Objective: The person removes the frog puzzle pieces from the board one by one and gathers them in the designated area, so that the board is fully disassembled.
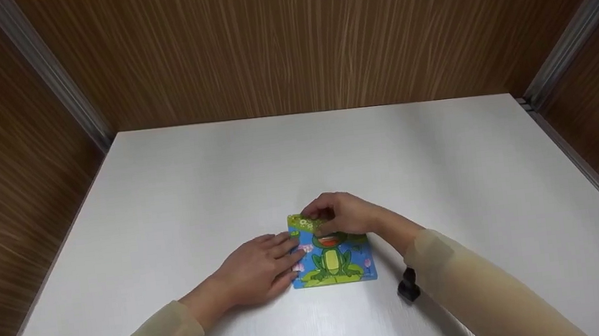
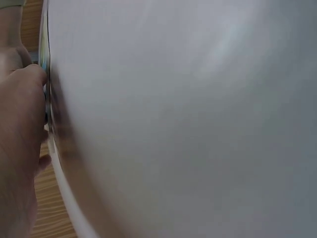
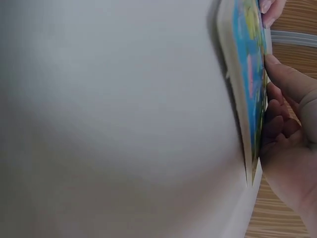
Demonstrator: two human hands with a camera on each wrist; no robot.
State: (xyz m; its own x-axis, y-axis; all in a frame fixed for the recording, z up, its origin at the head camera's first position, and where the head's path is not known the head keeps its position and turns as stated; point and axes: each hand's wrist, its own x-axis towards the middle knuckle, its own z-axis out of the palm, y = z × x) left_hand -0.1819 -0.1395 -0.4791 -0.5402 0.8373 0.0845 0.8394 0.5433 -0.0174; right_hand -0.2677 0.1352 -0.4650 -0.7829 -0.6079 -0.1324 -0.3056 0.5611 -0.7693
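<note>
A thin, square picture board (image 1: pixel 333 262) with a green cartoon frog on blue lies flat on the white table. Its pale side edge (image 3: pixel 233 64) shows in the right wrist view. My left hand (image 1: pixel 257 267) lies palm down at its left side, fingers straight, fingertips over the left border. Bent over the board's upper part, my right hand (image 1: pixel 346 213) touches it with thumb and fingertips and covers the frog's upper head and the top right corner. In the right wrist view the thumb (image 3: pixel 287 77) meets the printed face. Whether anything is pinched under these fingers is hidden.
The white tabletop (image 1: pixel 194 173) spreads around the board on all sides. Brown wood-grain panels (image 1: pixel 275 42) stand behind it and at both sides, with grey metal strips (image 1: pixel 43 61) at the corners. A black device (image 1: pixel 409 285) hangs under the right sleeve.
</note>
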